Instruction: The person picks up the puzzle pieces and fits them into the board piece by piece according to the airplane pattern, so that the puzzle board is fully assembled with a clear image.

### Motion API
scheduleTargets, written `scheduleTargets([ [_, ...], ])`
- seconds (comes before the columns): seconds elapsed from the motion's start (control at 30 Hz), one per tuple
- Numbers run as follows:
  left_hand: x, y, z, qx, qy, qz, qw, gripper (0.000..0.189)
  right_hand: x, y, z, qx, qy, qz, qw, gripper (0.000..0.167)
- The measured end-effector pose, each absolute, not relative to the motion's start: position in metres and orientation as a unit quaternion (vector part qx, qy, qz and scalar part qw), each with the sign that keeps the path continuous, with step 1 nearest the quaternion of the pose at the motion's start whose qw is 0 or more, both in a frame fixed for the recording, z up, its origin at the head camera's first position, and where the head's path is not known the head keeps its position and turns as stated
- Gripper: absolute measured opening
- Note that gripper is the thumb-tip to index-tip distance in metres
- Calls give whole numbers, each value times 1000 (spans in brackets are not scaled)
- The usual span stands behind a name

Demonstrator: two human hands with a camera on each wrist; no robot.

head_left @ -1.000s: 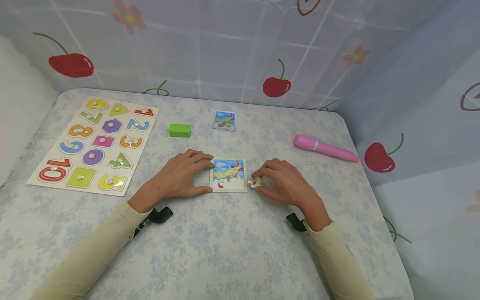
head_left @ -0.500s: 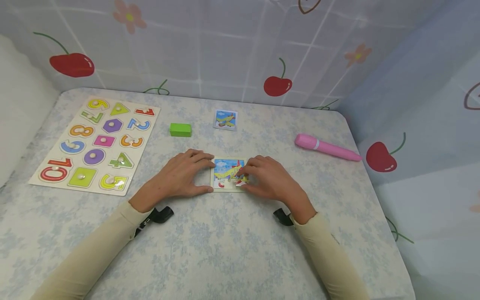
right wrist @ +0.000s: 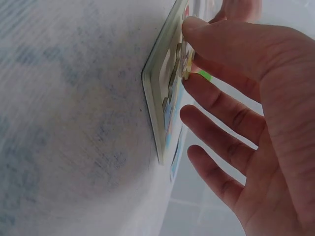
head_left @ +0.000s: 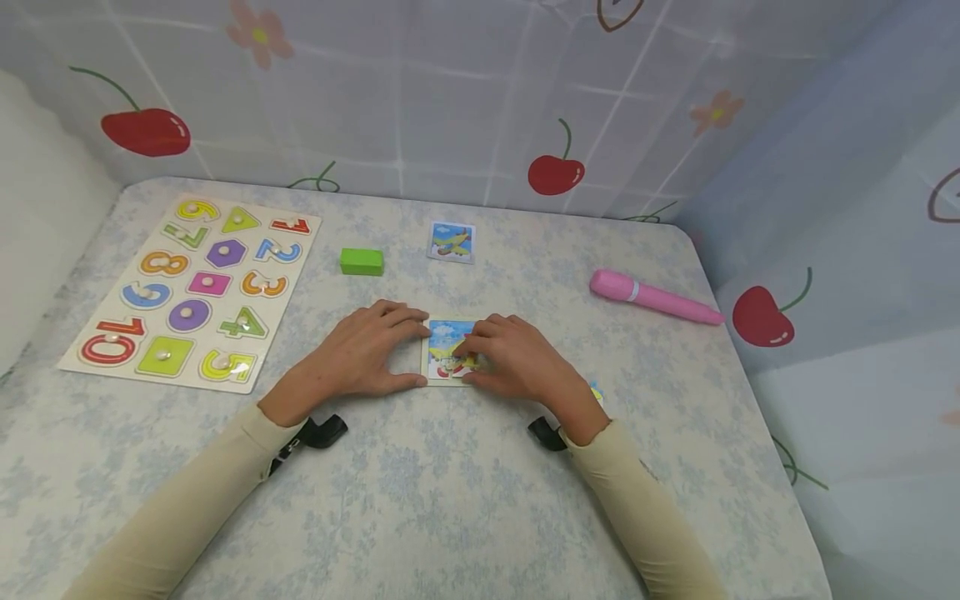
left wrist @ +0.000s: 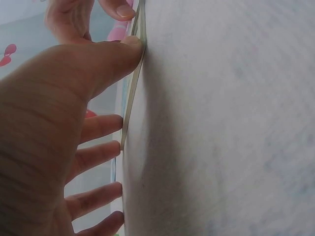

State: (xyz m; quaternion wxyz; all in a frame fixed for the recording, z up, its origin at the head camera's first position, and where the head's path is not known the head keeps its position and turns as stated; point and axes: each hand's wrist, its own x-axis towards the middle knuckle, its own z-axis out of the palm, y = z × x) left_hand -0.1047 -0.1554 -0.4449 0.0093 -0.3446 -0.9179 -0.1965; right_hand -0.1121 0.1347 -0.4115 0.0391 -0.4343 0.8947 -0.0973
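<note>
A small jigsaw tray point(head_left: 429, 367) with an airplane picture lies on the table between the two hands. My left hand point(head_left: 372, 350) rests its thumb and fingertips along the tray's left edge, the fingers fairly straight. Over the tray's right part, my right hand point(head_left: 517, 358) pinches a jigsaw piece point(right wrist: 186, 66) between thumb and fingers, low over the lower row. That hand hides much of the picture in the head view. In the right wrist view, a bare recess point(right wrist: 166, 73) shows at the tray's near right corner.
Behind the right wrist peeks a small colourful piece point(head_left: 596, 393). A picture card point(head_left: 452, 242) and a green block point(head_left: 362, 262) lie beyond the tray. To the left is a number-and-shape peg board point(head_left: 172, 287); a pink pen-shaped object point(head_left: 656, 300) lies to the right.
My right hand has moved left with the jigsaw piece, from beside the tray to over its lower row. The left hand has stayed at the edge. A small piece behind the right wrist has come into sight.
</note>
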Motion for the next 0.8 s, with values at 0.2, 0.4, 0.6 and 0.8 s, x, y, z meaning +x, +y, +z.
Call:
scheduleTargets([
  [0.2, -104, -156, -445, -346, -917, -199, 9, 69, -112, 132, -413, -433, 897, -82, 46, 32],
  [0.4, -104, -156, -444, -344, -918, -197, 6, 69, -112, 131, -414, -436, 896, -74, 50, 34],
  [0.6, -103, -156, -444, -342, -919, -198, 3, 69, -112, 131, -415, -442, 892, -86, 45, 27],
  [0.8, -104, -156, -445, -345, -917, -198, 7, 69, -112, 130, -417, -441, 891, -103, 44, 18],
])
